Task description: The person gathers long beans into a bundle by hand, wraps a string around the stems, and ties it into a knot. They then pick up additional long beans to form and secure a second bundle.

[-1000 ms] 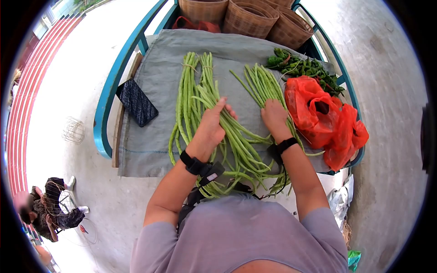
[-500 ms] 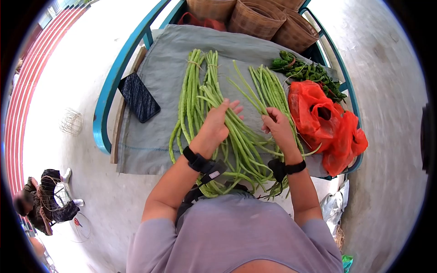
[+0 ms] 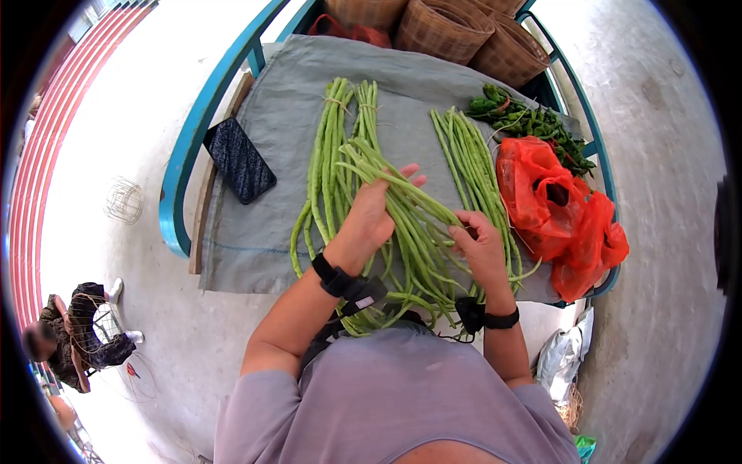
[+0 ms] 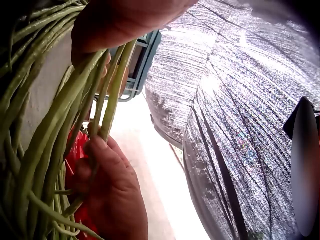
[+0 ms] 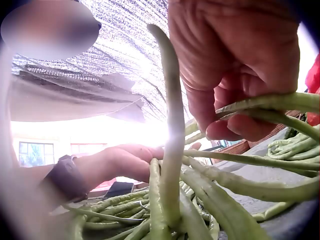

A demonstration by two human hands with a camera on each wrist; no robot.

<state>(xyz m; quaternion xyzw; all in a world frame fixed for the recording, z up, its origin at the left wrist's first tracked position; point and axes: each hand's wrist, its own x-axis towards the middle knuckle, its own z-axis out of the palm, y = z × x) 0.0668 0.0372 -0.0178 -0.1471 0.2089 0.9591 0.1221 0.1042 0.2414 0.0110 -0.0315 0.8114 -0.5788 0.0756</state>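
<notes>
Green long beans (image 3: 421,220) lie in a loose bunch across my left hand (image 3: 369,216), which grips them between thumb and fingers. Their long ends trail down toward my body. My right hand (image 3: 481,246) pinches a few long beans (image 4: 116,102), whose upper ends reach over to the bunch in the left hand. In the right wrist view, the right thumb and fingertips (image 5: 240,127) close on these beans. To the right of that hand lies a pile of long beans (image 3: 475,155). Two tied bundles of long beans (image 3: 331,131) lie to the left, bound near their tops.
A grey cloth (image 3: 270,85) covers the cart, which has teal rails (image 3: 205,100). A dark phone (image 3: 239,161) lies at left, red plastic bags (image 3: 541,185) and green peppers (image 3: 533,127) at right. Woven baskets (image 3: 444,31) stand behind. A person (image 3: 69,336) sits at lower left.
My right hand has drawn a few long beans out of the right pile and carried them left to the bunch. The left hand stays around its bunch.
</notes>
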